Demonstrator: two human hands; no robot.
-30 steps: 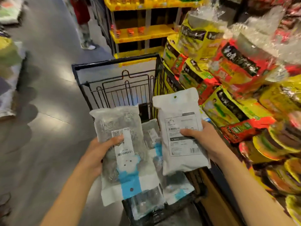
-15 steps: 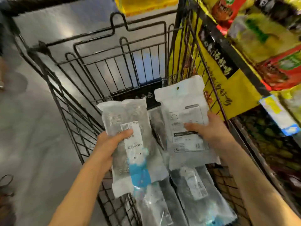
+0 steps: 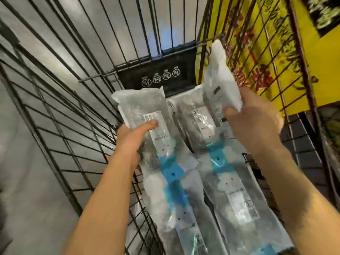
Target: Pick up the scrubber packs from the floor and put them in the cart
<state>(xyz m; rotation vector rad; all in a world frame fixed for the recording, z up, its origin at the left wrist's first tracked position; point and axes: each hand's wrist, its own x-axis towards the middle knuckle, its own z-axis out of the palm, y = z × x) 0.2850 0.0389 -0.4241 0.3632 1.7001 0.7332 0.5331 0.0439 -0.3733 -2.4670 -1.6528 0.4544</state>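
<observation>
Your left hand (image 3: 137, 134) grips a scrubber pack (image 3: 147, 126) w/ thumb on the label, long axis ~12–6 o'clock, low inside the cart (image 3: 60, 126). Your right hand (image 3: 255, 124) pinches a 2nd pack (image 3: 220, 80) upright at 1 o'clock by the right wall. Left pack looks nearer the packs on the cart floor (image 3: 230, 181), so I'd drop it first.

Inside the wire cart (image 3: 60, 126), each hand grips one scrubber pack. The left hand (image 3: 134, 134) sits at nine o'clock of the right hand (image 3: 255, 122). More packs (image 3: 237, 196) lie beneath.

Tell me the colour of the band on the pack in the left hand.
Blue, running down the clear plastic scrubber pack in the left hand; head view.
</observation>
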